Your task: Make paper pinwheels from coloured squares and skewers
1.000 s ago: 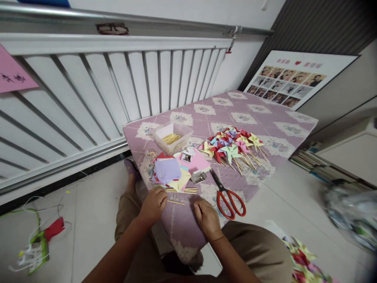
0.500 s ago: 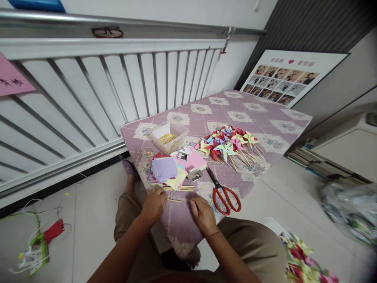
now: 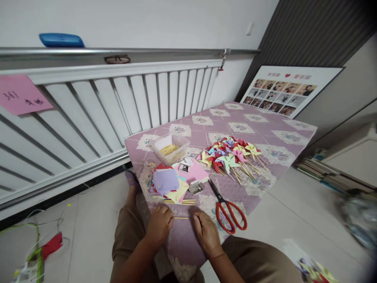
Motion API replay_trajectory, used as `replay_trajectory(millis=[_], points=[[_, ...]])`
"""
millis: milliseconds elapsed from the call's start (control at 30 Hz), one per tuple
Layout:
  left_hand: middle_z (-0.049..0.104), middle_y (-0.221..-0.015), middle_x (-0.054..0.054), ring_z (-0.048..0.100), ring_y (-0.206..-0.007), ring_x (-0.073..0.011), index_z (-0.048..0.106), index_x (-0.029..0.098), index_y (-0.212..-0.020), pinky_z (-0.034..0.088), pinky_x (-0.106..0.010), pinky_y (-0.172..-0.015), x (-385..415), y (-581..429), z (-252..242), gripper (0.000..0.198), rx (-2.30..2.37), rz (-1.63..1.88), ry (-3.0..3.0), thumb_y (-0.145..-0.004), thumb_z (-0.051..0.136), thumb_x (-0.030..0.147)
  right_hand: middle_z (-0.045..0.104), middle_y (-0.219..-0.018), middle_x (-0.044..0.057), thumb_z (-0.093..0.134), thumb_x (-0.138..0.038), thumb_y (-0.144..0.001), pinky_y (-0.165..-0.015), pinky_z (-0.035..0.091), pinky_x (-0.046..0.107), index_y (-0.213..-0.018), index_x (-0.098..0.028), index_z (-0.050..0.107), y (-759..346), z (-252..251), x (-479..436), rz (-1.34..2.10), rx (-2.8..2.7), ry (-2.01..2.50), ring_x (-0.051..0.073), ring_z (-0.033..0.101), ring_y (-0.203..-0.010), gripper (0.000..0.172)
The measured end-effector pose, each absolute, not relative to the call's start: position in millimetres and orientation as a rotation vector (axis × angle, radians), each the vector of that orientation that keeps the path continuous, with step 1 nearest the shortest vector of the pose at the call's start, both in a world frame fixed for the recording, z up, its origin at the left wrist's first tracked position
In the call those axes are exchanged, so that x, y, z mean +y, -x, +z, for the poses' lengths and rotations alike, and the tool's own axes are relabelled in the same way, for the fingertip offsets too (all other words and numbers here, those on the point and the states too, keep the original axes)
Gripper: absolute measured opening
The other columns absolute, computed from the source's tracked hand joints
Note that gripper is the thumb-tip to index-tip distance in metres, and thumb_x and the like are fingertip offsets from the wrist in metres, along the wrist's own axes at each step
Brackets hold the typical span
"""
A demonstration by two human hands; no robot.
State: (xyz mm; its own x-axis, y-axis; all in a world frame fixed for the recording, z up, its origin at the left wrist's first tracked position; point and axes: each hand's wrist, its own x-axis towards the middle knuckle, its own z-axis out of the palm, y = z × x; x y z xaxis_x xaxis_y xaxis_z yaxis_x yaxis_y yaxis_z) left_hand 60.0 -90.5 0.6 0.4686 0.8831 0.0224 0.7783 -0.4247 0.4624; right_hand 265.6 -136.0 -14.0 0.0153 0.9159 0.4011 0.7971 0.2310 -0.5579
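Observation:
My left hand is closed in a pinch on one end of a thin wooden stick lying on the purple quilted surface. My right hand rests just right of the stick with fingers curled; whether it touches the stick is unclear. Just beyond the hands lie more sticks and a stack of coloured paper squares. Red-handled scissors lie to the right of my right hand.
A clear box of sticks and a heap of finished paper pinwheels sit farther back. A white slatted rail stands at left. A photo board leans at right, books lie on the floor, and cables lie at lower left.
The view has tilted up and shifted a little. My left hand has drawn the stick nearer to me, and both hands sit closer together at the surface's near edge.

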Motion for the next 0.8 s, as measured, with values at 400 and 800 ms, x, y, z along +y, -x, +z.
replay_trajectory(millis=[400,800], points=[[0.065,-0.101,-0.009,0.057,-0.100,-0.0226,0.063,0.018,-0.094,0.045,-0.041,-0.094,-10,-43,31,0.014,1.605,1.013,-2.320,-0.082,0.055,0.015,0.066,-0.074,0.004,0.042,-0.026,-0.095,-0.065,0.051,0.030,-0.083,-0.021,0.060,-268,-14,-134,0.177,-1.814,1.543,0.020,0.065,-0.069,0.023],[0.062,-0.112,-0.011,0.052,-0.110,-0.0270,0.065,0.017,-0.103,0.039,-0.039,-0.099,11,-73,41,0.031,1.665,0.462,-2.386,-0.075,0.066,0.029,0.065,-0.073,0.004,0.040,-0.029,-0.096,-0.064,0.051,0.030,-0.081,-0.021,0.059,-268,-14,-134,0.202,-1.822,1.567,0.020,0.065,-0.069,0.025]])
